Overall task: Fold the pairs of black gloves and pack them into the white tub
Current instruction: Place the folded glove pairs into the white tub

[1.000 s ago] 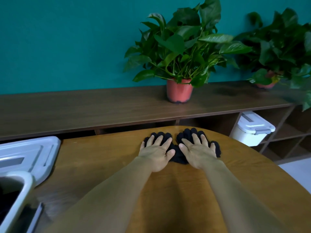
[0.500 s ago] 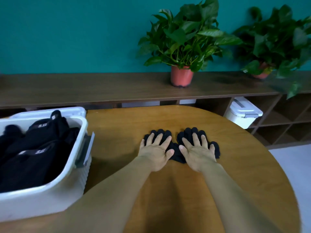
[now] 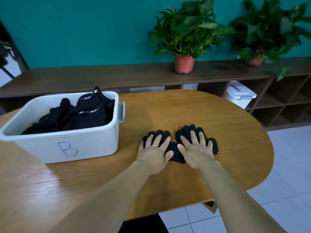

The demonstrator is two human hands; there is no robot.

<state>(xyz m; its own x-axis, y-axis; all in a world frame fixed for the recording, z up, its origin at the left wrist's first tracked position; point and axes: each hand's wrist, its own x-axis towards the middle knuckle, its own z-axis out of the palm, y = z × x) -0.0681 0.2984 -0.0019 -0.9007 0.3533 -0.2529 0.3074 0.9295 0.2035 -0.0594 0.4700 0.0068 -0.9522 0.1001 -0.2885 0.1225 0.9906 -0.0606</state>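
Left hand (image 3: 154, 154) and right hand (image 3: 196, 151) press flat, fingers straight, on black gloves (image 3: 175, 148), table centre, unfolded. White tub (image 3: 67, 145), left, already holds gloves; fold and packing remain.

One worktop (image 3: 218, 118) carries one white tub (image 3: 70, 143) near its left edge and two loose black gloves near its middle, the left glove (image 3: 161, 133) and the right glove (image 3: 189, 128). The heap of gloves (image 3: 87, 115) inside the tub is too tangled to count. Two grips lie there, the left grip (image 3: 154, 154) and the right grip (image 3: 196, 153). The shelf (image 3: 101, 76) holds two potted plants, the near plant (image 3: 185, 32) and the far plant (image 3: 269, 31), with one lidded bin (image 3: 239, 95) under it
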